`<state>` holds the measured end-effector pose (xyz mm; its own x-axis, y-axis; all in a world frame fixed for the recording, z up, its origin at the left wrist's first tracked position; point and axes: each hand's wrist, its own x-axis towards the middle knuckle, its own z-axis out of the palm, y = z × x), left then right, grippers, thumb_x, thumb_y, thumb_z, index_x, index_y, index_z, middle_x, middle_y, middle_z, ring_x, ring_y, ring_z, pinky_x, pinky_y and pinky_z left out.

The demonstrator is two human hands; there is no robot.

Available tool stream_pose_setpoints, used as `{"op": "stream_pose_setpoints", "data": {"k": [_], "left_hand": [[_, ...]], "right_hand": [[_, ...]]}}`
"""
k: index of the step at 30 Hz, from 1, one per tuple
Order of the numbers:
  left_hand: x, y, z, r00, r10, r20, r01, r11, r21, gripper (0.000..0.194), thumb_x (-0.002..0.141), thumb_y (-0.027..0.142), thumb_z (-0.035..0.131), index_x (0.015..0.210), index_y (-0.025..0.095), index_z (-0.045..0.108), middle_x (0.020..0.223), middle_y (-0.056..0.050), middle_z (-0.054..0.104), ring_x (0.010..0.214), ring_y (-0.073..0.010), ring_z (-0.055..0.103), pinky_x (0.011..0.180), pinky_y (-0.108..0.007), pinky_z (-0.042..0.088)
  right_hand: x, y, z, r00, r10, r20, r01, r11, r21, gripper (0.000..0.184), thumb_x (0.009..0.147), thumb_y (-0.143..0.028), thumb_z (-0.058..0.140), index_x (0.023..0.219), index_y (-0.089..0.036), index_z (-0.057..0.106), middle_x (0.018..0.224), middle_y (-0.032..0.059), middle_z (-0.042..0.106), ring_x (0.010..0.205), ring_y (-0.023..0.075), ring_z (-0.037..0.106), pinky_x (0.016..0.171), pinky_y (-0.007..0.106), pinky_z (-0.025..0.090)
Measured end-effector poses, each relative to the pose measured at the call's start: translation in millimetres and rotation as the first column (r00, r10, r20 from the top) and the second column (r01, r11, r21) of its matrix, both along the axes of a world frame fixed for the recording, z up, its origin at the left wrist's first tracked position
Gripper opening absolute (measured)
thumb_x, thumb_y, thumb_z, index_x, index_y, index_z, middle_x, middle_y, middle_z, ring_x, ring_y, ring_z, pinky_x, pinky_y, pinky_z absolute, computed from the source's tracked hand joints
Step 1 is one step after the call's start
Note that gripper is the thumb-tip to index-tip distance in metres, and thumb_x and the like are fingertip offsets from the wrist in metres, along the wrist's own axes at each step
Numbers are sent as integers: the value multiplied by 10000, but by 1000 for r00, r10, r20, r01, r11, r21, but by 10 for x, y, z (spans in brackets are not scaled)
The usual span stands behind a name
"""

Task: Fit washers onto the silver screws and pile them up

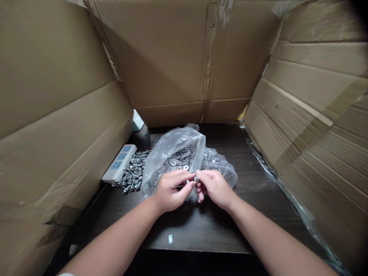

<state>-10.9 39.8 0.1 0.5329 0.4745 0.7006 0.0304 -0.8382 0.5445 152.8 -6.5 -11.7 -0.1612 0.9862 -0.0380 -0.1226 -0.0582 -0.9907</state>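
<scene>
In the middle of the head view, my two hands meet just in front of an open clear plastic bag [175, 140]. My left hand [171, 191] is closed, thumb and forefinger pinching a small shiny metal piece that looks like a bolt, mostly hidden by the fingers. Against it, my right hand [215, 188] pinches a small silvery nut [196, 178] between thumb and fingertips. Loose washers [186, 167] and other small metal rings fill the bag behind the hands. Left of the bag lies a heap of bolts [132, 174].
A white power strip [119, 163] borders the bolts on the left. Another plastic bag [220, 163] of metal parts lies at right. Cardboard walls [172, 57] enclose the dark table [247, 214] on three sides. Near its front edge lies a small blue-white scrap [170, 239].
</scene>
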Motion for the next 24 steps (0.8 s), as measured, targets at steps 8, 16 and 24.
{"op": "stream_pose_setpoints", "data": {"k": [8, 16, 24], "left_hand": [[14, 9, 15, 995, 95, 39, -92, 992, -82, 148, 805, 136, 655, 923, 163, 740, 779, -69, 732, 676, -144, 680, 610, -233, 552], [-4, 27, 1, 999, 21, 29, -20, 1000, -12, 183, 793, 103, 643, 948, 153, 725, 739, -67, 702, 619, -129, 644, 582, -238, 537], [-4, 42, 19, 999, 44, 12, -43, 998, -44, 145, 813, 136, 633, 923, 154, 727, 747, -70, 713, 639, -133, 651, 596, -240, 541]], "right_hand": [[42, -22, 90, 993, -67, -100, 72, 996, 51, 311, 819, -469, 669, 872, -169, 607, 715, -4, 638, 510, 120, 627, 509, 246, 510], [57, -11, 29, 964, 22, -265, -31, 999, -29, 210, 796, -334, 708, 775, -140, 630, 562, -21, 589, 443, 109, 570, 496, 271, 528], [50, -41, 102, 989, -9, -149, 12, 1000, 24, 273, 801, -395, 706, 844, -139, 619, 573, -16, 604, 474, 122, 603, 511, 266, 528]]}}
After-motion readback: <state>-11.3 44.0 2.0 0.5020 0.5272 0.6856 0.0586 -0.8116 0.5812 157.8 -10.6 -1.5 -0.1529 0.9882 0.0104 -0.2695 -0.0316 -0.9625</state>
